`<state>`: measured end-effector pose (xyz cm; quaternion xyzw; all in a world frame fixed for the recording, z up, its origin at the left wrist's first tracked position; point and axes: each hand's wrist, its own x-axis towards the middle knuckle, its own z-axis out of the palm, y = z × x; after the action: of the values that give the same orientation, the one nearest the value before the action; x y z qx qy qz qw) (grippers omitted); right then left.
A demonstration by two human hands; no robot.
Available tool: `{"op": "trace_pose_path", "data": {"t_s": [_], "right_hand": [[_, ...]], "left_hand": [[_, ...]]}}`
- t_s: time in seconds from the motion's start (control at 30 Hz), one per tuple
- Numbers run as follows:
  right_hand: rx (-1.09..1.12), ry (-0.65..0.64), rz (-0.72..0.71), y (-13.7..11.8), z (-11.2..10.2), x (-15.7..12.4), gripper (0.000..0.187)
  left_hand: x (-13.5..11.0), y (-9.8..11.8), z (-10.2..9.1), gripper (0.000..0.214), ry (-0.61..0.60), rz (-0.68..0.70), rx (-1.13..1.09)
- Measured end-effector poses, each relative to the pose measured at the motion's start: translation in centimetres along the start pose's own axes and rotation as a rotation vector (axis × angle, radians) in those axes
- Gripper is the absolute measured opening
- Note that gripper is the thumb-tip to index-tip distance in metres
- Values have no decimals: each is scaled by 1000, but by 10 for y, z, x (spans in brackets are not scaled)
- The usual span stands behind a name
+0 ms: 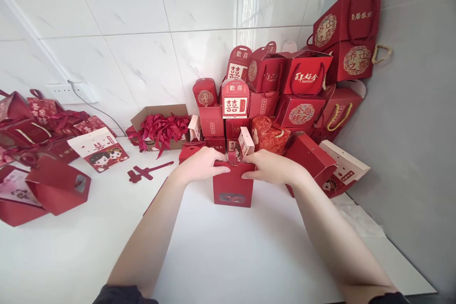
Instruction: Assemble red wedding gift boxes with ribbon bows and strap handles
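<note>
A red gift box [233,181] with a small oval clear window low on its front stands upright on the white table. My left hand [204,165] grips its upper left corner, with the thumb on the front face and the fingers behind. On the upper right corner my right hand [267,166] does the same. A dark red strap [232,157] rises at the middle of the box's top edge. Just behind it is a small pale box [245,141] with a cartoon figure. Through the window something red shows, too small to name.
Stacked red gift boxes [301,114] with rope handles fill the back right, against the tiled wall. A carton [142,116] of red ribbon bows [166,128] stands at the back. Flat red cutouts [149,171] lie on the table [228,256]. More red boxes [59,185] crowd the left.
</note>
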<state>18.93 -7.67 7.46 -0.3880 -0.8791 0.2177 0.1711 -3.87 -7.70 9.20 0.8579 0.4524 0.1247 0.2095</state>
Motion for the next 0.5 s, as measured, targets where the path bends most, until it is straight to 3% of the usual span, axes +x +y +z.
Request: {"op": "trace_pose_path", "data": {"t_s": [0.1,0.3,0.5], "right_hand": [[7,18,-13,-3,-2,-2,13],[-8,134,-124,-17,0,-3,9],[-77,189,-63,-14,1,-5,12]], "left_hand": [[-1,-2,-6,30,-36,-36,98],[-5,7,-9,18,56,31,-15],[-1,7,0,24,70,36,58]]}}
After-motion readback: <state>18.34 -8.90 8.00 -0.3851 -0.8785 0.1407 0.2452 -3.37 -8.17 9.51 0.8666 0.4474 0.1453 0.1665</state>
